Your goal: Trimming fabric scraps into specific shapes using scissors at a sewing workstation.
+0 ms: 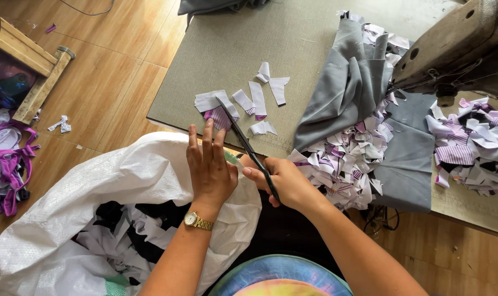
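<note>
Right hand [286, 183], lower centre of frame, clenched around handles of black-bladed scissors [243, 140]; blades angled up-left, tips over a small purple-and-white striped fabric scrap [221, 116]. Left hand [208, 164] flat, fingers extended and released, fingertips touching the striped scrap at the near edge of the grey-green padded counter [232, 49]. Gold wristwatch [197, 220] on left wrist.

Just beyond the scissor tips: about 6 white cut fabric strips [258, 98] scattered loose on the counter, centre of frame. Right of centre: crumpled grey cloth [347, 87] draped over a heap of white and purple striped offcuts [345, 164]. 2nd heap of similar offcuts [473, 142] at right edge. Worn brown sewing machine head [462, 44] in upper right, above a flat grey fabric panel [408, 153].

Lower left: large white woven plastic sack [84, 197], mouth open, holding black and white fabric scraps [123, 230], directly beneath the left forearm. Wooden plank floor [112, 71] at left. Purple straps and cloth bundle [7, 159] at left edge, beside a wooden frame leg [40, 82] in upper left.
</note>
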